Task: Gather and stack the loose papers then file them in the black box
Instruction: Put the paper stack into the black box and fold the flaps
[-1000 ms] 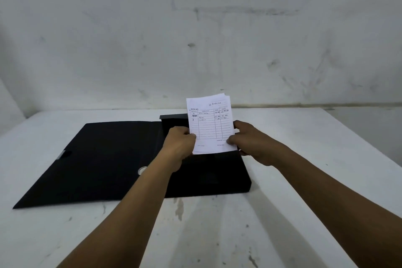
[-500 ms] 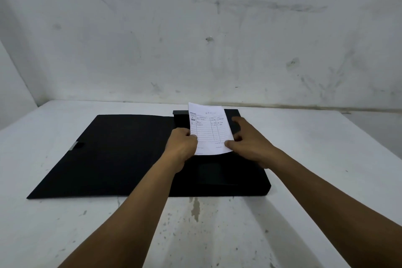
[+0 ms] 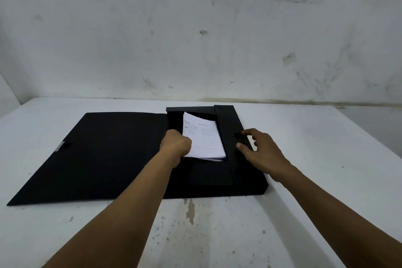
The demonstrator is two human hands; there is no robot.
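Note:
The black box lies open on the white table, its lid spread flat to the left. A stack of white printed papers rests inside the box's compartment, tilted slightly. My left hand is closed on the stack's left near edge, knuckles up. My right hand has its fingers spread over the box's right side flap, touching it and holding nothing.
The white table has stains near the front middle. A scuffed white wall rises directly behind the table. The table's right edge runs diagonally at the far right.
The paper stack went from being held upright above the box down into its compartment. My right hand let go of the papers and shifted right onto the side flap.

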